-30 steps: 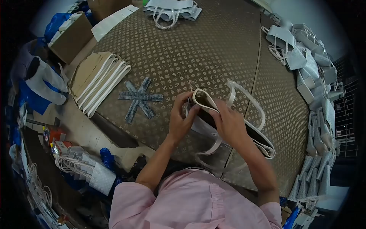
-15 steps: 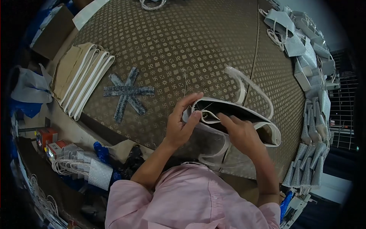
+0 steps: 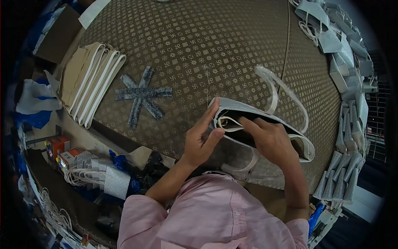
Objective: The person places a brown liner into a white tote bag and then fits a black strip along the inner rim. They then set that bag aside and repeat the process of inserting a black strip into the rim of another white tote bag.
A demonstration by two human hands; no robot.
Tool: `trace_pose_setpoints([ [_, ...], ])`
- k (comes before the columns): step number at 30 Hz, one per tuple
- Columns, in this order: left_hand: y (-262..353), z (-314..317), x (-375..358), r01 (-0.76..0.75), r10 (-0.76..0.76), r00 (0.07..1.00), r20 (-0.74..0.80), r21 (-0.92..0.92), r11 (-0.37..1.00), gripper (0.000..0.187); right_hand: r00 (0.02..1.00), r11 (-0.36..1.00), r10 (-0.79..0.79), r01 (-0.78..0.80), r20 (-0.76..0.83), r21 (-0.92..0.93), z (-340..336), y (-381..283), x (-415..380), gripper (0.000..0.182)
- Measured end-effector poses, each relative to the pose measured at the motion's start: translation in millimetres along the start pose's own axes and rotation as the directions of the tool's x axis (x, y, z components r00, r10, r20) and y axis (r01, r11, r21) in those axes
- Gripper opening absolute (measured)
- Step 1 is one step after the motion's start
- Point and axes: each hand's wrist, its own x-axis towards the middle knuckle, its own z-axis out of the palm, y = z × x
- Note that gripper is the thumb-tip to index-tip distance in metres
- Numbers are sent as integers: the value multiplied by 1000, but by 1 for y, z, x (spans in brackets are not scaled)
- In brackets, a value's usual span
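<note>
Handles point(image 3: 306, 113) seemingly attached, bag point(image 3: 248, 109) mouth unclosed — end pinched by left hand point(image 3: 198, 144), thumb opposing fingers; right hand's point(image 3: 273, 140) fingers bent inside, grip hidden.

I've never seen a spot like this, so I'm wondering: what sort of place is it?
Probably a small bag-making workshop: a half-open bag lies on a patterned work surface, folded white-edged panels are stacked nearby, and many similar silvery bags line the far right.

R hand point(image 3: 271, 141) tips – hidden w/in bag point(image 3: 228, 103), top-edge item point(image 3: 163, 1) – cut off, ID unclear
</note>
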Motion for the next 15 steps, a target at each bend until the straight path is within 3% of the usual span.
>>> trace_pose_setpoints([
  [5,4,-3,1,-11,6,999,50,99,995,51,999,1000,-23,23,30,-6,-2,3,-1,35],
  [15,9,-7,-2,-11,0,995,100,111,994,49,994,998,-67,68,81,-15,-8,4,-2,35],
])
